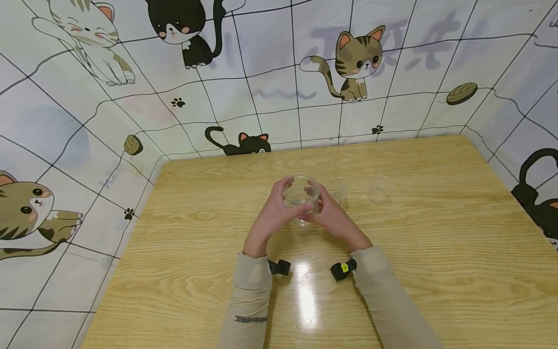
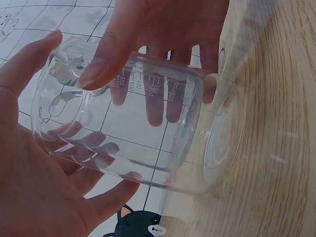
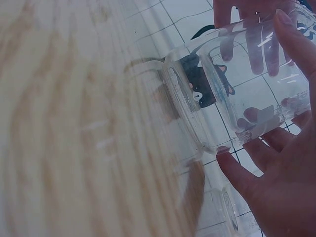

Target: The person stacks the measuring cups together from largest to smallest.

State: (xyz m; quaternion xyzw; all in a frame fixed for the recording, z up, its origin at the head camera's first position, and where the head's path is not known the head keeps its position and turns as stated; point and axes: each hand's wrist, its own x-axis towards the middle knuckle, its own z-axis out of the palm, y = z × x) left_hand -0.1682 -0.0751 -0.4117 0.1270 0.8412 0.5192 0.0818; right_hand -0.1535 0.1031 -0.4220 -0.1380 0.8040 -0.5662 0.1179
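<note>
Both hands hold a clear glass measuring beaker (image 1: 302,190) between them. Printed volume marks run along its side in the left wrist view. My left hand (image 1: 275,208) grips the beaker's left side, thumb across the near face and fingers wrapping the far side. From the right, my right hand (image 1: 334,215) holds it the same way, its thumb close to the left one. The rim faces up toward the head camera, and the base (image 2: 223,133) is right at the wooden table. Just right of the hands is a clear piece with a handle (image 1: 338,188).
Another small transparent piece (image 1: 380,188) lies farther right on the wooden table (image 1: 196,242). A white cloth backdrop (image 1: 279,102) with cat drawings and grid lines stands behind the table and along both sides. Black straps with small devices (image 1: 280,267) sit at the wrists.
</note>
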